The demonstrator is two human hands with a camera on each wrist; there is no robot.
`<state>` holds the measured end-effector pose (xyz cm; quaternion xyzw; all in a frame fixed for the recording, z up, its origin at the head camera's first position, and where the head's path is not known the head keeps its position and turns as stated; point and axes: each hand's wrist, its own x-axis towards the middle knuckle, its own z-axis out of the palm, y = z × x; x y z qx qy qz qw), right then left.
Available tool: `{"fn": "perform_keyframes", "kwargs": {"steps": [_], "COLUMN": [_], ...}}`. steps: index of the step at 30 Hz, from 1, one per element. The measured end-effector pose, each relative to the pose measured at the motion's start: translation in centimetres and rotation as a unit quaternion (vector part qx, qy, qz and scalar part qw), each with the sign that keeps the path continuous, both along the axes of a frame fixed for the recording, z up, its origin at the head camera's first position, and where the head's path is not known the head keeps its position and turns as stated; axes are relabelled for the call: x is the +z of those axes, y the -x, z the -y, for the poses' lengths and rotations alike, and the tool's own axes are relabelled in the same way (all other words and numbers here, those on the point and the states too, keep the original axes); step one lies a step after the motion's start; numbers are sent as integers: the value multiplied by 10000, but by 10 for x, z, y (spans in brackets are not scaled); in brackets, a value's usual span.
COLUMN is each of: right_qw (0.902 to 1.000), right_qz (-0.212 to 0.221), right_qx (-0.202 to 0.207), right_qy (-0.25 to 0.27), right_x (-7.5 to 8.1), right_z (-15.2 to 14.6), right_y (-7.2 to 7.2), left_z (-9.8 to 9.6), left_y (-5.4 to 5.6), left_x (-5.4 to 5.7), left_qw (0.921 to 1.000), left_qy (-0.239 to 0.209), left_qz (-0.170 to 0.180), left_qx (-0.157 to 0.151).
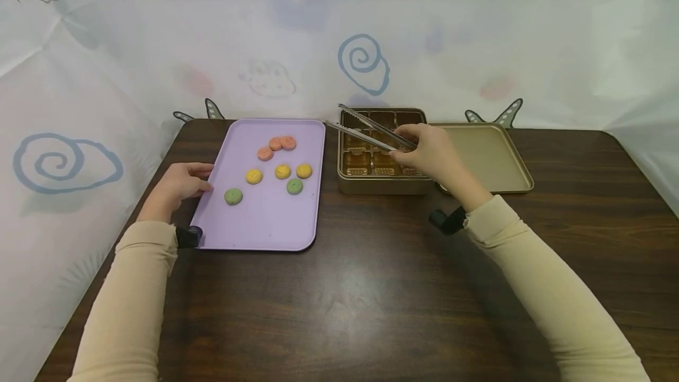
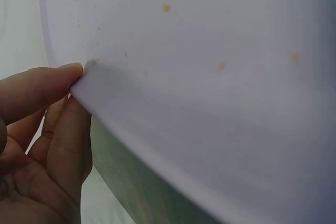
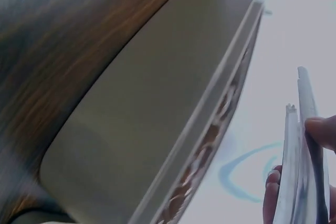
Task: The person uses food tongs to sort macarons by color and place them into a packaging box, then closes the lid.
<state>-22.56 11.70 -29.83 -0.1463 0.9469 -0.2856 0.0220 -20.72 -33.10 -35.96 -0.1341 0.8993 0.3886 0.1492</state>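
Observation:
My left hand (image 1: 183, 184) pinches the left rim of a lilac tray (image 1: 265, 226); in the left wrist view the thumb lies on top and fingers sit under the edge. On the tray lie three pink cookies (image 1: 275, 144), three yellow cookies (image 1: 283, 171) and two green cookies (image 1: 233, 196). With my right hand (image 1: 432, 152) I hold metal tongs (image 1: 366, 128) over a gold tin box (image 1: 382, 186). The tongs' tips are spread apart with nothing between them, pointing left. Inside the box is a brown divided insert (image 1: 358, 162).
A flat gold lid (image 1: 483, 155) lies right of the box, partly behind my right hand. Everything rests on a dark wooden table (image 1: 350, 305). A white printed cloth (image 1: 424, 46) hangs behind the table and along its left side.

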Motion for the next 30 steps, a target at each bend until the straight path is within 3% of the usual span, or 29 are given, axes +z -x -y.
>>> {"fn": "perform_keyframes", "kwargs": {"steps": [12, 23, 30], "right_qw": [9960, 9913, 9895], "right_qz": [-161, -208, -180], "right_qx": [858, 1294, 1366], "right_qy": [208, -92, -438], "right_x": [-1, -22, -33], "right_z": [29, 45, 53], "right_y": [-34, -45, -48], "left_z": [0, 0, -2], "left_y": [-1, -1, -1], "left_x": [2, 1, -2], "left_qw": [10000, 10000, 9997], "left_qy": [-13, 5, -66], "left_qz": [32, -42, -72], "left_qx": [8, -15, 209]}}
